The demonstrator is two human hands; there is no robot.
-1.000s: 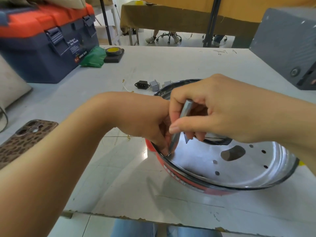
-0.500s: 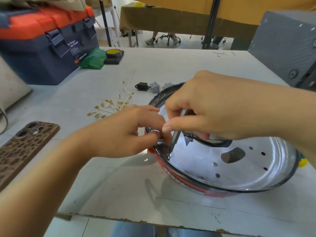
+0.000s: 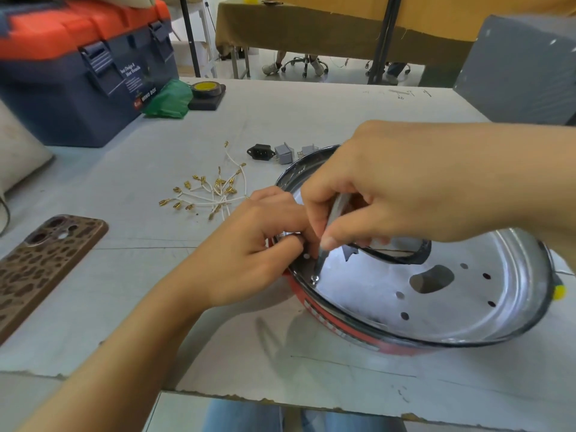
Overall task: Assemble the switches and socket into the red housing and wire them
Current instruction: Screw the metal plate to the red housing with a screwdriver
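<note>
Two hands meet at the near-left rim of the red housing, which lies on the table with its shiny perforated inside facing up. Our right hand curls round a slim metal tool, probably a screwdriver, whose tip stands on a small screw just inside that rim; we judge the steep angle keeps the tip seated in the screw head. Our left hand pinches the rim from outside, fingers folded over a small part we cannot make out, likely steadying the housing or backing the screw from the other side.

Beyond the housing's far-left edge wait the black socket and two grey switches, not yet fitted. Left of the housing lies a loose bundle of white wires with brass terminals, within easy reach for the wiring that seems to come later.
</note>
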